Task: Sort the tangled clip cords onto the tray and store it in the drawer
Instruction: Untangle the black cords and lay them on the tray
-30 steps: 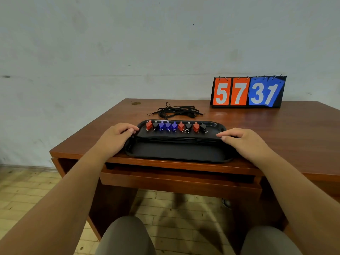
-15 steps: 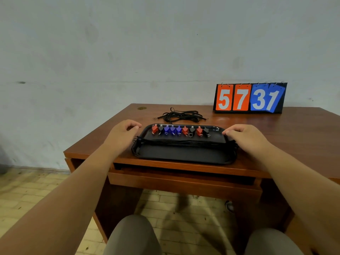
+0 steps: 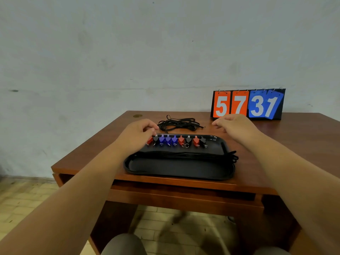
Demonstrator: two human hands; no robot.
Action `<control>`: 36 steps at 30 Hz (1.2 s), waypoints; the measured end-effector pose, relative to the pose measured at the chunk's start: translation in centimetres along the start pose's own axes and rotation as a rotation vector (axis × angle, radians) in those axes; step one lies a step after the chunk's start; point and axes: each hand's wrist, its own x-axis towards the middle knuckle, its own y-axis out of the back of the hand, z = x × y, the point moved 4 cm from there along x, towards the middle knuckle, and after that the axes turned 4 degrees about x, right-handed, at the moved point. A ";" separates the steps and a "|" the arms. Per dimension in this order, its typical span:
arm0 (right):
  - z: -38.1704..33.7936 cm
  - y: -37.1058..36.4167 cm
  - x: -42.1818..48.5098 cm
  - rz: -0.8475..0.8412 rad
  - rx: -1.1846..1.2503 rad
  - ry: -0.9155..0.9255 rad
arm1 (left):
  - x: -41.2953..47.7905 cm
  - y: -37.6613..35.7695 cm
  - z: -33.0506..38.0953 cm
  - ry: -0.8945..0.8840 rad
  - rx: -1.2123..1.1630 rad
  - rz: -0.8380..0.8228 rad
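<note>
The remaining tangled cords (image 3: 179, 124) lie just beyond the tray (image 3: 180, 171), long axis crosswise, between the released right hand (image 3: 233, 126) and the nearer left hand (image 3: 137, 134), whose grasp cannot be told.

Brown wooden desk (image 3: 294, 144) against a pale wall (image 3: 128, 52), tiled floor (image 3: 27, 199) below.

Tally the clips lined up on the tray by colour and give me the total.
Red clips: 3 (one partly behind the left hand)
Black clips: 3
Blue clips: 3
Total: 9 clips on the tray
</note>
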 end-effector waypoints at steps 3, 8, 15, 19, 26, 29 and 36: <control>0.0 -0.3 1.1 -0.020 0.003 0.005 | 1.7 -0.2 0.5 0.020 -0.007 0.005; 0.4 -0.7 3.4 -0.052 -0.009 0.007 | 4.4 -1.2 0.7 0.032 0.012 -0.037; 1.7 -1.7 6.6 -0.122 -0.036 -0.012 | 8.9 -3.1 0.4 0.088 0.083 -0.062; 2.7 -3.6 8.7 -0.228 -0.179 -0.017 | 11.5 -4.3 -0.6 0.110 0.126 -0.160; 2.5 -6.8 11.5 -0.360 -0.310 -0.097 | 14.8 -7.1 -1.3 0.144 0.265 -0.341; 2.3 -7.9 11.9 -0.429 -0.440 -0.048 | 15.7 -7.8 -1.6 0.199 0.294 -0.385; 2.1 -8.4 12.3 -0.443 -0.580 0.028 | 17.1 -8.0 -1.6 0.276 0.387 -0.374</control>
